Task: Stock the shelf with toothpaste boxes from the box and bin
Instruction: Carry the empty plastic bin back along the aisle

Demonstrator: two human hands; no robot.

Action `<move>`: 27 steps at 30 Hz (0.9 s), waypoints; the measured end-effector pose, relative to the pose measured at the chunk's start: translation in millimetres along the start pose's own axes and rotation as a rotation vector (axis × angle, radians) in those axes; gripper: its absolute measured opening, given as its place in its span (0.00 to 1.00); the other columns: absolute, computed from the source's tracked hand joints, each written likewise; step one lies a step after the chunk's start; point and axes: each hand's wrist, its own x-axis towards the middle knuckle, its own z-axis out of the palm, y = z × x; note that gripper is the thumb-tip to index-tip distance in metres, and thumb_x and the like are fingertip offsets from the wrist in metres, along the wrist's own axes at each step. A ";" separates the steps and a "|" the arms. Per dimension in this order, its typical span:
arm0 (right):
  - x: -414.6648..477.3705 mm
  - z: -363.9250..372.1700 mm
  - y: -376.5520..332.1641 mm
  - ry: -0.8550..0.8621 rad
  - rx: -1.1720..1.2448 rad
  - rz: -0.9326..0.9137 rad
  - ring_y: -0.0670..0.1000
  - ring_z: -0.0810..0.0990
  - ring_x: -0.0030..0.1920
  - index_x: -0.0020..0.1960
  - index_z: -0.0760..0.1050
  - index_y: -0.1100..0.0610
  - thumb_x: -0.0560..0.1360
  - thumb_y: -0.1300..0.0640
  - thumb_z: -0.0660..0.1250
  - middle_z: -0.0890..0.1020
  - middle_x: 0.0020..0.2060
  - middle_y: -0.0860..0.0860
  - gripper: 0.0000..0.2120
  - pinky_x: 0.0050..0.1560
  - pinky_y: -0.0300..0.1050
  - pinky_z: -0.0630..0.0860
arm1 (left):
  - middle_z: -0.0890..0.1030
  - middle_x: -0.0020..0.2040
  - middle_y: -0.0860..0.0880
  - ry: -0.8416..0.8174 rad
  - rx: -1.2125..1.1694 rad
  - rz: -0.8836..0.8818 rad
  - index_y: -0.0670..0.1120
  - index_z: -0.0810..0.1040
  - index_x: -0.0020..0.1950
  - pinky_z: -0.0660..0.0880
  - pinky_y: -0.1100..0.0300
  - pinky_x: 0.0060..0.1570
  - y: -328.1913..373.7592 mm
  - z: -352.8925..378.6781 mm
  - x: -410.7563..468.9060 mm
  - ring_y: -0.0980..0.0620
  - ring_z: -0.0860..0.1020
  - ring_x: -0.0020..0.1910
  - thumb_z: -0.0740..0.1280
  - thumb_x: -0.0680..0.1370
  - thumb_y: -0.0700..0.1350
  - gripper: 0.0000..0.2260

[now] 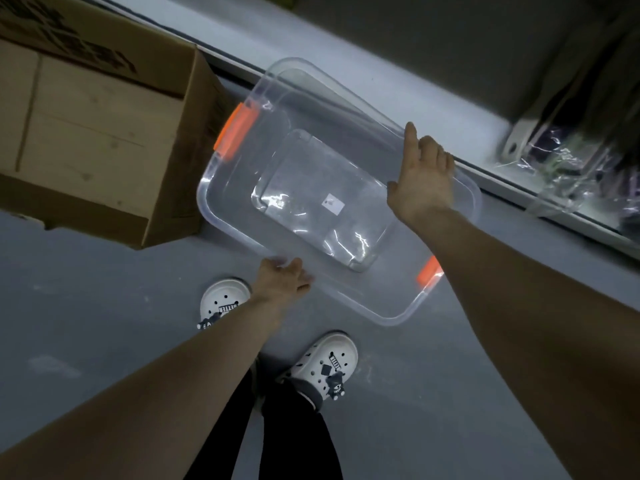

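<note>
A clear plastic bin (242, 188) with orange latches (236, 129) is held above the grey floor, and I see nothing inside it. My left hand (282, 277) grips its near long rim. My right hand (420, 171) grips the far long rim, fingers curled over the edge. An open cardboard box (100, 133) stands at the left, its inside bare as far as I can see. No toothpaste boxes are in view. The shelf base (502, 181) runs along the upper right.
The grey floor (104, 306) stretches below. My two feet in white clogs (225, 301) stand under the bin's near edge. Crinkled clear plastic wrapping (568, 164) lies on the low shelf at the right.
</note>
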 end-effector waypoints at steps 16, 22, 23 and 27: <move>-230.0 -45.0 52.0 -0.250 0.426 0.611 0.66 0.79 0.54 0.56 0.69 0.60 0.81 0.49 0.60 0.81 0.51 0.63 0.14 0.50 0.51 0.72 | 0.79 0.55 0.36 0.071 0.989 0.594 0.47 0.61 0.76 0.74 0.44 0.52 53.6 -52.3 -133.3 0.34 0.77 0.51 0.60 0.81 0.43 0.23; -305.5 -132.0 51.0 -0.199 0.492 0.759 0.65 0.80 0.53 0.50 0.75 0.59 0.79 0.40 0.56 0.83 0.47 0.63 0.22 0.53 0.53 0.75 | 0.74 0.63 0.34 0.017 1.162 0.817 0.44 0.60 0.77 0.71 0.46 0.59 108.3 -38.8 -234.9 0.34 0.74 0.60 0.58 0.81 0.41 0.23; -316.4 -146.2 52.3 -0.190 0.508 0.762 0.65 0.80 0.53 0.50 0.76 0.59 0.79 0.41 0.57 0.82 0.48 0.63 0.21 0.52 0.51 0.75 | 0.73 0.64 0.34 0.018 1.172 0.835 0.45 0.60 0.77 0.71 0.47 0.59 115.9 -36.8 -250.1 0.34 0.74 0.60 0.58 0.82 0.42 0.23; -365.6 -218.1 65.6 -0.063 0.587 0.781 0.64 0.79 0.48 0.45 0.74 0.57 0.77 0.47 0.61 0.82 0.44 0.61 0.13 0.44 0.48 0.71 | 0.73 0.62 0.35 -0.033 1.201 0.954 0.48 0.60 0.77 0.69 0.51 0.58 141.2 -19.1 -330.7 0.35 0.73 0.59 0.57 0.82 0.42 0.22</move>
